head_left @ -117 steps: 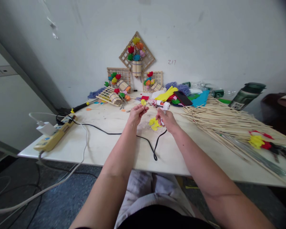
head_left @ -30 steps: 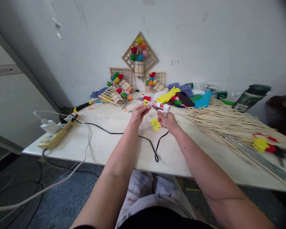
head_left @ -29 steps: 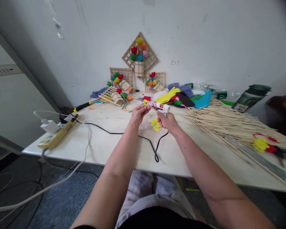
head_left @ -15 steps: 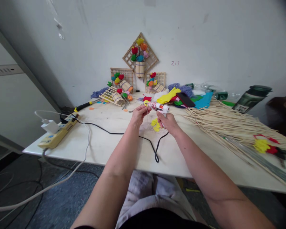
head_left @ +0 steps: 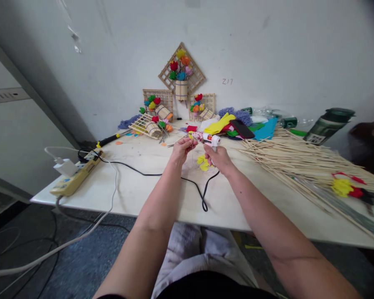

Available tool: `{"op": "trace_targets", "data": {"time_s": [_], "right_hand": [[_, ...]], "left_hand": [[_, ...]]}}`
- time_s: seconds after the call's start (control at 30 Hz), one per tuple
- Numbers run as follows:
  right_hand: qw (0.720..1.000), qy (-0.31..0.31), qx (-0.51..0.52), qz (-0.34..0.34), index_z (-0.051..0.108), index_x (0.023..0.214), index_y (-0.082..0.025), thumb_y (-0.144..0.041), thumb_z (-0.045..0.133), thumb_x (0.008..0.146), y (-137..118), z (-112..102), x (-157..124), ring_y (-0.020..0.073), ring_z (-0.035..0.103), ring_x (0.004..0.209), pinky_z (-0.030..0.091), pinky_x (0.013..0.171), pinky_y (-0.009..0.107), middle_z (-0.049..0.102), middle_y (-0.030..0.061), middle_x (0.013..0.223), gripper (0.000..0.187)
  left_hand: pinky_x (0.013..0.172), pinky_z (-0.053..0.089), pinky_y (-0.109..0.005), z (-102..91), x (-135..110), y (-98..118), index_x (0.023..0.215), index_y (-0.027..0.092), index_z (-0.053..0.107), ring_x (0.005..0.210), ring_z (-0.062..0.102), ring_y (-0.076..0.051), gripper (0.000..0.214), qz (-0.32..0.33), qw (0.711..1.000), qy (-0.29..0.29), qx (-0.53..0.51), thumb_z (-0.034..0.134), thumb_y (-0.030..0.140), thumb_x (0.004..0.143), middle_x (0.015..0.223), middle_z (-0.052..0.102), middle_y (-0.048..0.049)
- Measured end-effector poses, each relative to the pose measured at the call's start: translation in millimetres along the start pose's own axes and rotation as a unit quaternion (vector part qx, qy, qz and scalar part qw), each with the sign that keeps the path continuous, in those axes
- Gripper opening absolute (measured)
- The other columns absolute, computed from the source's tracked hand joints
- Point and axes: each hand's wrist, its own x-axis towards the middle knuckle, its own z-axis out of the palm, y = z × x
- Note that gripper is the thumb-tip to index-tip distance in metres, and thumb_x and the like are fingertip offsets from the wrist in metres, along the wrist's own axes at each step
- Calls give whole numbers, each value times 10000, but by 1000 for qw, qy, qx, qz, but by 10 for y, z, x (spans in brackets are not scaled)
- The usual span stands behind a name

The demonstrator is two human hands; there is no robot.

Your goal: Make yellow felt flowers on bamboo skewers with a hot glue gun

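Observation:
My right hand (head_left: 218,158) is wrapped round the handle of a white hot glue gun (head_left: 209,139) with a red-speckled front. The gun's nozzle points left, toward my left hand (head_left: 183,149). The left fingers are pinched around a thin stem, which shows faintly below them. At its top is a small yellow flower piece (head_left: 190,135), close to the nozzle; whether they touch I cannot tell. Under the right hand, several yellow petals (head_left: 202,162) lie on the table (head_left: 149,193). The gun's black cord (head_left: 191,181) loops across the tabletop.
Lattice panels with bright flowers (head_left: 181,77) stand at the wall. At left is a power strip (head_left: 76,176). Coloured felt (head_left: 220,123), a phone (head_left: 241,129), many thin sticks (head_left: 299,155) and a dark bottle (head_left: 329,126) occupy the right side.
The view has shifted very slightly. Both hands keep their holds, and the glue gun stays beside the yellow flower piece with hardly any movement.

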Motion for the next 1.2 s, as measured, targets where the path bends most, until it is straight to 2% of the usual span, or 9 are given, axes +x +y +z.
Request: {"op": "trace_targets", "data": {"time_s": [0.27, 0.53, 0.9, 1.07, 1.2], "right_hand": [[1000, -11, -6, 2, 538, 638, -172, -680, 504, 723, -25, 3, -15, 84, 415, 343, 318, 352, 206, 463, -25, 393, 516], [1000, -9, -13, 15, 547, 660, -174, -661, 509, 734, -41, 8, -27, 89, 418, 341, 326, 350, 213, 465, -25, 396, 494], [1000, 2, -6, 22, 548, 636, -162, -667, 511, 727, -34, 14, -23, 95, 432, 355, 353, 371, 215, 462, -23, 393, 515], [997, 60, 53, 12, 520, 606, -167, -576, 624, 668, -27, 45, -14, 81, 415, 368, 358, 378, 211, 471, -35, 422, 427], [989, 124, 84, 5, 553, 700, -163, -409, 716, 580, 48, 129, 14, 117, 518, 458, 413, 423, 222, 548, -27, 517, 319]], "left_hand": [[676, 476, -227, 9, 4, 21, 675, 139, 666, 597, 597, -90, 213, 5, 1000, 22, -11, 805, 226, 538, 646, 664, -15], [768, 472, -270, 1, 12, 32, 669, 142, 659, 626, 608, -99, 173, 11, 999, 34, -41, 792, 176, 565, 654, 664, -9], [787, 463, -264, 6, 19, 31, 691, 118, 672, 631, 616, -98, 153, 14, 998, 38, -45, 780, 147, 586, 670, 669, -21], [761, 480, -259, 22, 15, 28, 671, 123, 653, 646, 637, -113, 152, 14, 997, 43, -59, 778, 145, 586, 646, 669, -21], [759, 488, -254, 65, 19, 19, 675, 124, 639, 661, 646, -113, 147, 16, 994, 55, -90, 761, 115, 593, 648, 671, -24]]}}
